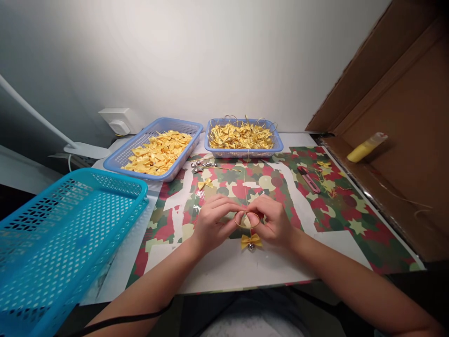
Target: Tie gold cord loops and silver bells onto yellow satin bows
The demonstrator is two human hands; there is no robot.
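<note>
My left hand and my right hand meet over the front of the table, fingertips pinched on a gold cord. A round loop of the cord hangs between them, and one end runs away from me toward the back. Just below the loop lies a yellow bow with a small silver bell at its middle. My fingers hide where the cord crosses. Beyond my left hand are a loose yellow bow and several silver bells.
A blue basket of yellow bows stands back left. Another blue basket holds bows with gold cords. At left is a turquoise basket. A pink cutter lies right, near cord scraps and a yellow bottle by a cardboard wall.
</note>
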